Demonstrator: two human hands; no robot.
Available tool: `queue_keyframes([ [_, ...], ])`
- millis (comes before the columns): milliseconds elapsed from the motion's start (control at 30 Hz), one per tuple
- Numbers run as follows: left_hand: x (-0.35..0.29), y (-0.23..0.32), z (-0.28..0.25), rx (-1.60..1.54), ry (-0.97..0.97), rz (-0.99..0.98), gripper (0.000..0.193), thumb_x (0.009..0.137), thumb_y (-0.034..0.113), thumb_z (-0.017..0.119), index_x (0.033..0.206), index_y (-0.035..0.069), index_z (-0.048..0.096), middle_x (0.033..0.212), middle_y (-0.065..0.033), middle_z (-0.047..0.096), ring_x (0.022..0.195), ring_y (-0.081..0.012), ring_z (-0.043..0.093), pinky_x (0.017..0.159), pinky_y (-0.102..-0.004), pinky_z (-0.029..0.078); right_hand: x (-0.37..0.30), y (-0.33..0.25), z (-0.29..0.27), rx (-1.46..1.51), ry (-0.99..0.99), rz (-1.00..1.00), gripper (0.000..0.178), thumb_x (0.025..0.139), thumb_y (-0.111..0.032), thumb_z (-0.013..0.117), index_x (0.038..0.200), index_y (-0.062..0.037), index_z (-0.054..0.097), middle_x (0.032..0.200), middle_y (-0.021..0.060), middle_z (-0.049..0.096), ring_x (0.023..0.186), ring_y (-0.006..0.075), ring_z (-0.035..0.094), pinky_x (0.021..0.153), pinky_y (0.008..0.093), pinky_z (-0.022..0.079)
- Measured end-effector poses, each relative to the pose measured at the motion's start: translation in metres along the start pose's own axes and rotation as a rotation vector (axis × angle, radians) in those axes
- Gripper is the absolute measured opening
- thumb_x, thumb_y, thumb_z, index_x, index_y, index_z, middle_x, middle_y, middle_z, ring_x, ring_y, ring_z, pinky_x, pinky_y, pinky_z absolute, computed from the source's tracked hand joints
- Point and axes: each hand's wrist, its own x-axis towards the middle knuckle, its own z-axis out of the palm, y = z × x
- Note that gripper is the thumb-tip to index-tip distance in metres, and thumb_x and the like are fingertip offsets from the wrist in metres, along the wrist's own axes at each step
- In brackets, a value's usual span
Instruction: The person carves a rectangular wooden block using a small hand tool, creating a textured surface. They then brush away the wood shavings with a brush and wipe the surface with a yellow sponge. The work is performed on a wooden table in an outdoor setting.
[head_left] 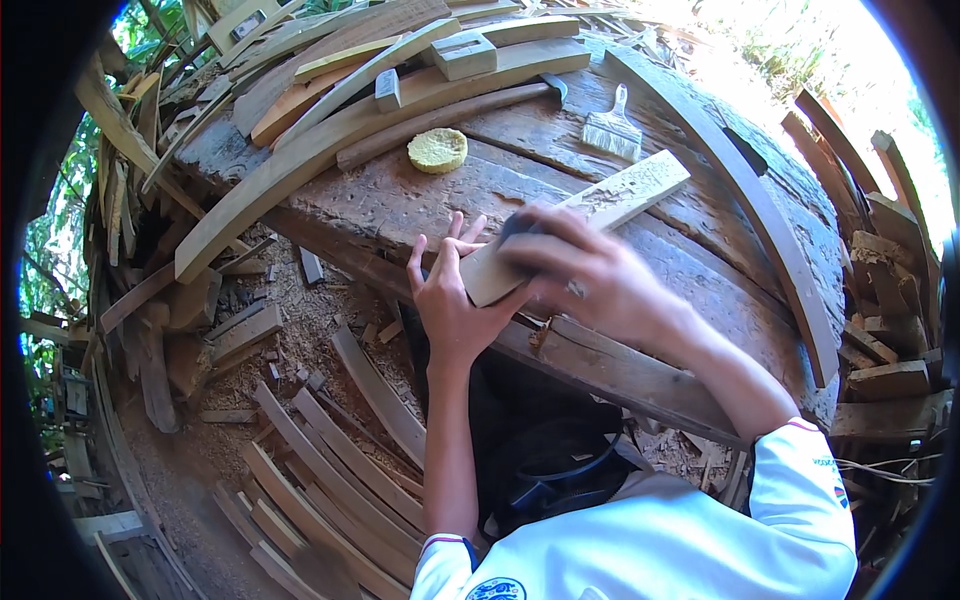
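Note:
A pale wooden board (640, 192) lies slantwise over the front edge of the workbench, its near end toward me. My left hand (452, 290) grips that near end, thumb on one side and fingers stretched along the other. Over the board's middle, my right hand (590, 265) is bent round a dark pad (517, 230) pressed against the wood. Motion blurs the right hand, and its fingers partly hide the pad, so its exact kind is unclear. Beyond my left hand sits a round yellow sponge-like disc (437, 150). A wide flat paintbrush (612, 130) rests past the board.
Long curved timber pieces (380, 125) lie across the worn bench (740, 270), with a wooden block (464, 55) on top. Another curved plank (750, 200) runs down the right side. Curved offcuts (330, 470) and shavings cover the ground at left; more wood is stacked at far right.

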Motion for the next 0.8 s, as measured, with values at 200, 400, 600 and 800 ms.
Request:
queue_keyframes([
  [200,-0.002,-0.004,-0.009,-0.048,-0.026,-0.026,0.063,0.082,0.055,0.091,0.111,0.008,0.06,0.128,-0.0119,0.08,0.139,-0.0269,0.065,0.128,-0.0571,0.025,-0.007,0.025,-0.012,0.008,0.004,0.123,0.039,0.095,-0.018,0.08,0.133,-0.0154,0.073,0.147,0.0158,0.063,0.137,0.0371,0.062,0.111,0.0506,0.057],
  [400,0.002,-0.001,-0.007,-0.089,-0.017,-0.014,0.065,0.079,0.049,0.096,0.111,0.008,0.058,0.128,-0.0119,0.079,0.137,-0.0284,0.067,0.128,-0.0564,0.023,-0.031,0.101,-0.048,-0.382,0.234,0.694,0.03,0.107,-0.032,0.065,0.134,-0.019,0.071,0.142,0.0104,0.064,0.127,0.0339,0.067,0.104,0.0474,0.059],
  [600,-0.001,-0.005,-0.007,-0.089,-0.032,-0.01,0.065,0.08,0.051,0.095,0.111,0.007,0.058,0.127,-0.0128,0.08,0.135,-0.0293,0.068,0.129,-0.0556,0.022,-0.009,0.022,-0.009,0.05,0.006,-0.046,0.036,0.095,-0.023,0.08,0.131,-0.0193,0.071,0.145,0.0151,0.063,0.126,0.0372,0.068,0.1,0.0503,0.063],
  [800,-0.002,-0.003,-0.013,-0.104,-0.061,-0.006,0.064,0.079,0.04,0.097,0.114,0.006,0.055,0.129,-0.0169,0.078,0.138,-0.0338,0.066,0.131,-0.0565,0.019,-0.04,0.098,-0.045,-0.25,0.241,0.438,0.033,0.103,-0.025,0.072,0.135,-0.0169,0.072,0.149,0.0187,0.063,0.132,0.0401,0.067,0.106,0.0498,0.06],
])
